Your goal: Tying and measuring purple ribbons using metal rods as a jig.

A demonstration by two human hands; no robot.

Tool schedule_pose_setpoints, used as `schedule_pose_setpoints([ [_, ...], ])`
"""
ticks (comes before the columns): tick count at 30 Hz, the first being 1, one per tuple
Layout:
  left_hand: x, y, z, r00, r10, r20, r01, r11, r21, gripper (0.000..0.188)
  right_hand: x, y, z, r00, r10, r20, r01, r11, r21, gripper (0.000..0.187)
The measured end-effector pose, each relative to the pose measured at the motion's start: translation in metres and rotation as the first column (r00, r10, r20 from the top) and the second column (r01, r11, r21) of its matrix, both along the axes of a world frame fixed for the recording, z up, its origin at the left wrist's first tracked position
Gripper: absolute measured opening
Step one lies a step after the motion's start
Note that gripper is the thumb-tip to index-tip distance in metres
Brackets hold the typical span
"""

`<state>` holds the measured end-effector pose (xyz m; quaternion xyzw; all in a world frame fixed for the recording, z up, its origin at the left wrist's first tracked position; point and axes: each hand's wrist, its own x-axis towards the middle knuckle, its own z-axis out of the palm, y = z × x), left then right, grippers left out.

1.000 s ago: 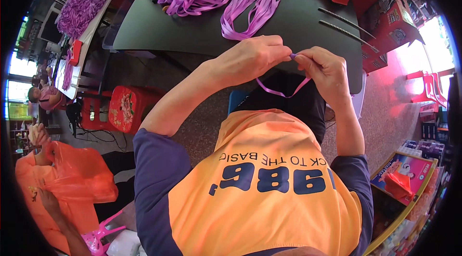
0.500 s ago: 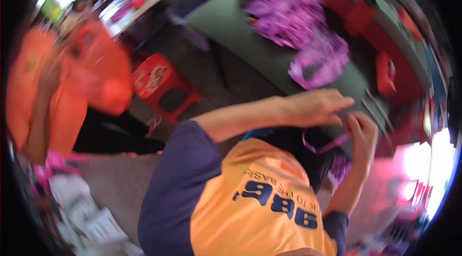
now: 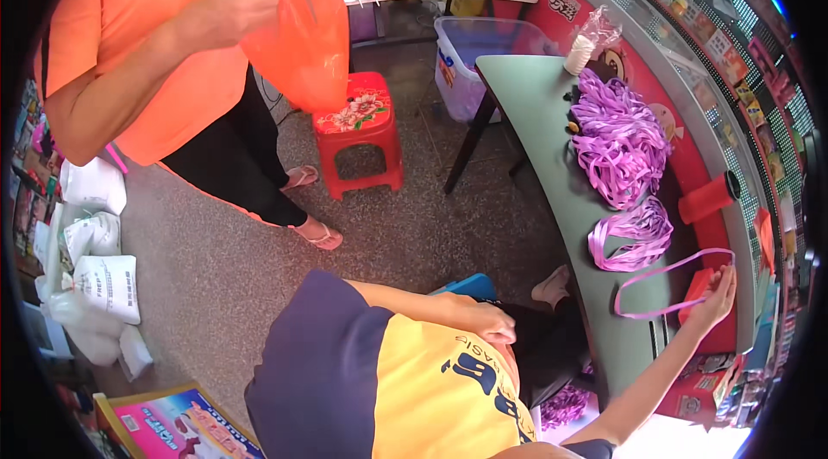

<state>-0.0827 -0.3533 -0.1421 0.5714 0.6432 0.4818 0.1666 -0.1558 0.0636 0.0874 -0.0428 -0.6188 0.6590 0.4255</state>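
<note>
A thin purple ribbon loop [image 3: 642, 316] stretches from my right hand [image 3: 716, 297], whose fingers are pinched on one end of it. This hand is over the right edge of the narrow green table [image 3: 552, 148], close to a red box-like object [image 3: 695, 288]. On the tabletop beyond it lie a small coil of purple ribbon [image 3: 634, 239] and a large heap of purple ribbons [image 3: 617, 148]. My left hand [image 3: 490, 323] is curled closed in front of my yellow shirt, above my lap, away from the table. Whatever its fingers may hold is hidden.
A person in an orange shirt [image 3: 164, 10] stands at left with an orange plastic bag [image 3: 306, 36]. Nearby are a red stool [image 3: 355, 114] and a clear plastic bin [image 3: 466, 53]. White cups [image 3: 580, 53] stand at the table's far end; a red cylinder [image 3: 709, 198] is beside the shelving.
My hands, close together before, are now apart. The left has dropped back toward my lap; the right has reached out over the table with the ribbon loop. The view has swung left.
</note>
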Motion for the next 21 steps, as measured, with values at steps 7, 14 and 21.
schedule_pose_setpoints([
  [7, -0.012, -0.013, -0.032, 0.947, 0.153, 0.281, -0.121, 0.984, -0.127, 0.027, -0.019, 0.008, -0.025, 0.986, -0.155, 0.067, 0.154, 0.988, 0.022, 0.027],
  [14, -0.025, 0.004, -0.045, 0.970, 0.150, 0.191, -0.117, 0.978, -0.172, 0.022, -0.008, -0.060, 0.031, 0.894, -0.394, 0.214, 0.259, 0.843, 0.471, 0.036],
  [21, -0.014, 0.007, -0.035, 0.831, 0.467, 0.303, -0.417, 0.883, -0.217, 0.017, 0.032, -0.089, -0.012, 0.915, -0.390, 0.107, 0.026, 0.321, 0.947, 0.035],
])
